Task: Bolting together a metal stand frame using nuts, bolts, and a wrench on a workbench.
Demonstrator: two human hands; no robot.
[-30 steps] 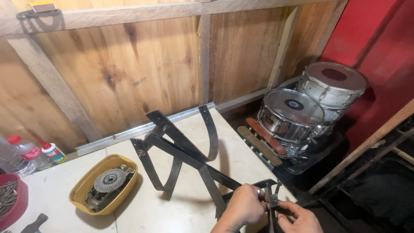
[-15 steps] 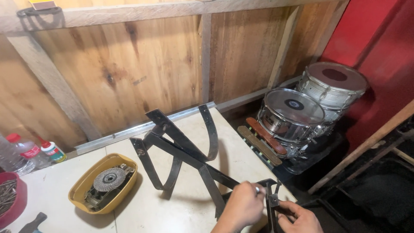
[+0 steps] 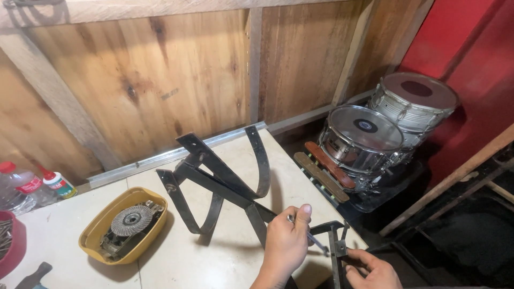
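Two hands work at the near right corner of a pale table (image 3: 225,267). The left hand (image 3: 286,243) is closed around a thin metal rod (image 3: 310,237), thumb raised along it, and the rod's tip points toward a small metal bracket (image 3: 338,247) at the table's edge. The right hand (image 3: 375,270) sits low at the frame's bottom, fingers curled around the lower part of that bracket; how firmly it grips is hard to tell, since part of the hand is cut off by the picture's edge.

The bracket joins a dark metal frame (image 3: 222,184) made of flat straps, which stands on the middle of the table with curved legs spreading left and right. One long strap runs from it down toward the hands.

To the left, a yellow oval tray (image 3: 96,227) holds a round wire brush wheel (image 3: 131,220) lying on top of some greyish metal parts. At the far left edge, a dark red bowl (image 3: 13,249) shows only partly; it seems to hold nails or screws, though they are too small to make out. Behind it stand a clear plastic bottle (image 3: 19,184) with a red cap and a small glue bottle (image 3: 58,183).

Off the table to the right, two silver drums (image 3: 364,139) rest against each other, with flat wooden slats (image 3: 321,174) lying between them and the table. A wooden plank wall (image 3: 160,80) rises behind the table, and a red panel (image 3: 460,48) stands past the drums.
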